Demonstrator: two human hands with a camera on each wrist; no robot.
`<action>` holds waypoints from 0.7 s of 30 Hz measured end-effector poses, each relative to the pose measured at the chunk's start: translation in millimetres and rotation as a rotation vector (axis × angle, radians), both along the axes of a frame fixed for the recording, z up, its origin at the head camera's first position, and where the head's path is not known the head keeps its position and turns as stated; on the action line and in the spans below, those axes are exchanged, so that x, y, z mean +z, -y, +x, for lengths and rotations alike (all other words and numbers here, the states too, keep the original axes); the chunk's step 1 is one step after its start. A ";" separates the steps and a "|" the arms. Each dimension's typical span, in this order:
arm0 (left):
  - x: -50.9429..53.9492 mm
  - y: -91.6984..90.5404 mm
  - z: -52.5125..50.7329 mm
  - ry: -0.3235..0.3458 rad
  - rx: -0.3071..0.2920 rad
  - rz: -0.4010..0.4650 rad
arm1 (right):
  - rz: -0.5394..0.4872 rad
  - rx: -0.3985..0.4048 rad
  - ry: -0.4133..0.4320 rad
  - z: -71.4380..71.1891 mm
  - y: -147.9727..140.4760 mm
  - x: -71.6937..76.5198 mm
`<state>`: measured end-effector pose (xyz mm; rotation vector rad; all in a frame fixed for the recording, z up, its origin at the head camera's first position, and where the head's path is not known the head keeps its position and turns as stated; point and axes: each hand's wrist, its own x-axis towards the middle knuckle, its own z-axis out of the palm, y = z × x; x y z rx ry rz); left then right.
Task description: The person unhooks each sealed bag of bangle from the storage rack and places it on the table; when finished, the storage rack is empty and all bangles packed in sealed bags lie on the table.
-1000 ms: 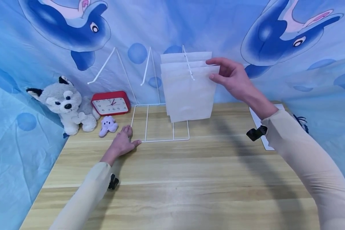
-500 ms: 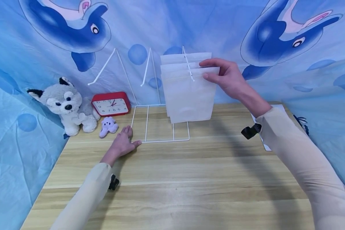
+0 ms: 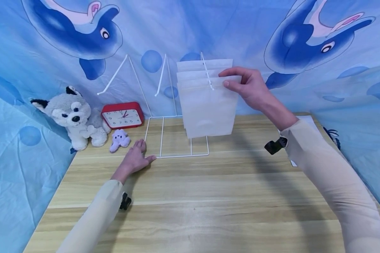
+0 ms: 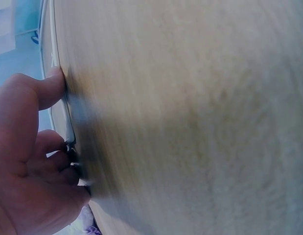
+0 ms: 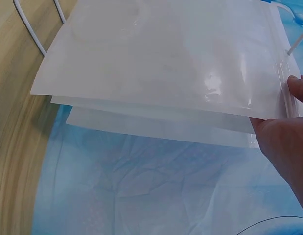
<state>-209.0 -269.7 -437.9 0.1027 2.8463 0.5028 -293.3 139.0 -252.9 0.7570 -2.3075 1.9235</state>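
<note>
Several flat white zip bags [image 3: 206, 109] hang one behind another on the right-hand hook of a white wire display rack [image 3: 183, 156]. My right hand [image 3: 251, 88] pinches the front bag near its upper right corner, thumb in front and index finger behind the top edge. The right wrist view shows the glossy front bag [image 5: 166, 54] with the other bags behind it. My left hand [image 3: 135, 157] rests on the rack's front left base corner, thumb by the front wire and the fingers along the left side. Its fingertips are partly hidden in the left wrist view.
To the left sit a grey-and-white plush husky [image 3: 74, 114], a red clock [image 3: 122, 115] and a small purple octopus toy [image 3: 119, 140]. The rack's left hook [image 3: 114, 73] and middle hook [image 3: 160, 73] hold nothing. A white sheet [image 3: 307, 121] lies partly behind the right sleeve.
My right hand has shifted left along the top of the front bag, and its thumb now lies further in from the edge. The left hand stays on the rack's base.
</note>
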 end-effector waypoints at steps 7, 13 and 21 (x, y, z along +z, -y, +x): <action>-0.9 -1.9 -0.4 0.019 0.024 0.007 | 0.053 -0.036 -0.017 9.4 -3.1 0.5; -3.0 -2.8 -0.9 0.039 0.025 0.013 | 0.078 -0.055 -0.008 19.3 -5.7 1.1; -1.5 -1.3 -1.0 0.023 0.017 0.003 | 0.124 -0.101 -0.037 27.7 -8.3 3.7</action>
